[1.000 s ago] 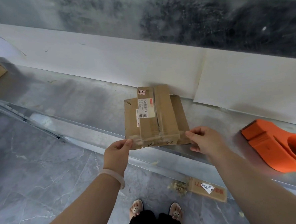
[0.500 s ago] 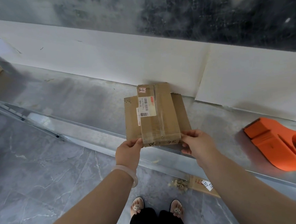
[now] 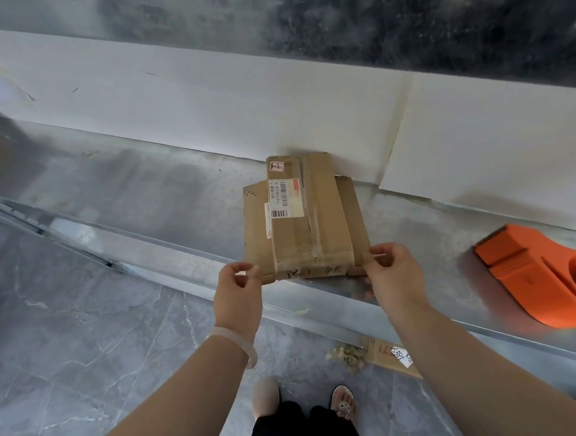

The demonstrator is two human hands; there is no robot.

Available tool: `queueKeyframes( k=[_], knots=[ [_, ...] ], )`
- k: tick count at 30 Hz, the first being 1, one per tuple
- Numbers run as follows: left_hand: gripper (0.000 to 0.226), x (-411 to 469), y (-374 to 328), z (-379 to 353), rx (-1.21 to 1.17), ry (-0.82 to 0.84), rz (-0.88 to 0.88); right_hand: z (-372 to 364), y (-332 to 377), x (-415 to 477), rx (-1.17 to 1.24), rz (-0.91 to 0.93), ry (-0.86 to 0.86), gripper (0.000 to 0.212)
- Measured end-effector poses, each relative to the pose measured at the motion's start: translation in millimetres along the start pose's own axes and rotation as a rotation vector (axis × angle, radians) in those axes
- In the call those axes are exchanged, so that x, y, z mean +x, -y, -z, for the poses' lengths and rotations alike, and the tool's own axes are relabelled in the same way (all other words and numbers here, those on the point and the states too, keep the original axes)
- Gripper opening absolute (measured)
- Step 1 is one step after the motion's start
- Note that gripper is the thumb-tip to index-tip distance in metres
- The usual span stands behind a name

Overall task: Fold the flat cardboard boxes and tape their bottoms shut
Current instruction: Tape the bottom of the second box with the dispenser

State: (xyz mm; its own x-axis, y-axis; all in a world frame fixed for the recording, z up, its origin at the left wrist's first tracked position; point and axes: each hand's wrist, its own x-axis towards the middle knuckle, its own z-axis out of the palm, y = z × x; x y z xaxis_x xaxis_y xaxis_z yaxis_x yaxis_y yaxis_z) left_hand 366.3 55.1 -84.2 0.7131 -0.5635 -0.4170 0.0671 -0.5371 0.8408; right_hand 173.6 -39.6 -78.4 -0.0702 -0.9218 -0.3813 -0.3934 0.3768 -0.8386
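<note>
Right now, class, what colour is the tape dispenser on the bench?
Orange: the tape dispenser, clearest in the head view.

One head-worn wide-angle view, looking forward and steeply down from standing height, flat cardboard box (image 3: 327,215) centred at arm's reach on the metal worktop (image 3: 126,194) (straight edges bowed by the lens), floor (image 3: 84,331) and feet (image 3: 342,405) at bottom.

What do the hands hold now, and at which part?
The flat cardboard box: the left hand pinches its near left corner, the right hand its near right corner.

white boards (image 3: 206,115) along wall (image 3: 369,27), cardboard scrap (image 3: 382,353) on floor (image 3: 84,331).
</note>
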Motion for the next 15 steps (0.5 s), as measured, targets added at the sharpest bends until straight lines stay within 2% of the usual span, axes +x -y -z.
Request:
queueKeyframes(
  k=[1, 3, 5, 6, 7, 9, 12, 15],
  knots=[
    [0.019, -1.4, -0.9, 2.7, 0.091, -0.046, -0.166, 4.1, 1.2, -2.0, -0.049, 0.09, -0.046, 0.009],
    [0.026, -6.2, -12.7, 6.9, 0.247, -0.113, -0.639, 11.9, 4.5, -7.4, -0.138, 0.365, -0.094, 0.017],
    [0.031, -3.9, -25.9, 3.7, 0.383, -0.067, -1.083, 12.6, 10.8, -11.2, -0.229, 0.69, -0.059, 0.021],
    [0.03, 1.5, -29.8, -1.3, 0.435, -0.01, -1.232, 9.0, 12.6, -10.8, -0.29, 0.834, -0.019, 0.023],
    [0.028, 6.9, -31.4, -7.4, 0.475, 0.047, -1.312, 4.0, 12.3, -8.3, -0.351, 0.946, 0.017, 0.026],
    [0.024, 16.8, -27.0, -17.0, 0.534, 0.103, -1.325, -5.5, 8.8, -1.6, -0.459, 1.055, 0.047, 0.03],
    [0.027, 27.9, -13.7, -19.7, 0.571, 0.12, -1.293, -11.1, -1.1, 8.0, -0.49, 1.102, 0.045, 0.03],
    [0.028, 36.4, -13.2, -14.5, 0.6, 0.157, -1.347, -9.9, -5.8, 15.3, -0.486, 1.136, 0.067, 0.031]
  ],
)
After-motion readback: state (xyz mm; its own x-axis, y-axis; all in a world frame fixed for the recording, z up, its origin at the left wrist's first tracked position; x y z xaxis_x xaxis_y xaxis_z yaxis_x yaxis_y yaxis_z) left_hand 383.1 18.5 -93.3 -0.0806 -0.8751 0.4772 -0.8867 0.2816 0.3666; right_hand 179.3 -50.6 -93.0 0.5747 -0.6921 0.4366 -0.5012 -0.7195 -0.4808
